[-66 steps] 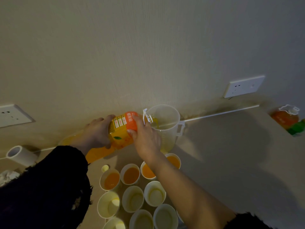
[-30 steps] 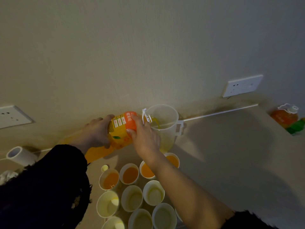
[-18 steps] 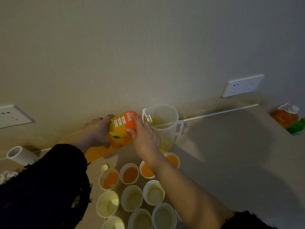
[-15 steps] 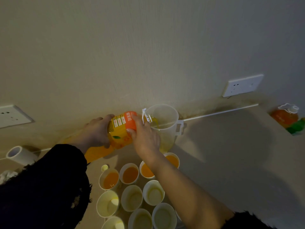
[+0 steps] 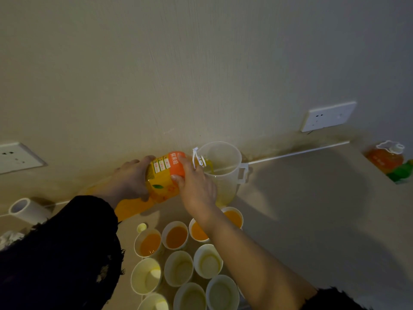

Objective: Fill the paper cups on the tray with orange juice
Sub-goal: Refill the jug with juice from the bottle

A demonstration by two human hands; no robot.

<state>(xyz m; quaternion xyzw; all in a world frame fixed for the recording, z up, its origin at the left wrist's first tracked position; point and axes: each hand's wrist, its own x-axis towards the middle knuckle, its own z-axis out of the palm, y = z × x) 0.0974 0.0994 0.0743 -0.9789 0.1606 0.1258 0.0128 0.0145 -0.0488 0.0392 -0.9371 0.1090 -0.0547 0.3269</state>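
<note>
Head view: my left hand (image 5: 131, 179) and right hand (image 5: 197, 189) hold the juice bottle (image 5: 164, 175) over a jug (image 5: 225, 186) on the worktop (image 5: 301, 209) by the wall (image 5: 201, 74).

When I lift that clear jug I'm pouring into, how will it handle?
The clear jug looks like thin rigid plastic, so probably stiff and light itself. It seems only part full, so likely moderate weight, and the juice may slosh. Its side handle should give a secure grip.

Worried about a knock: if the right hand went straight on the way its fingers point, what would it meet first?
The right hand grips the juice bottle; past it, probably the wall, just left of the clear jug. Depth is unclear.
</note>
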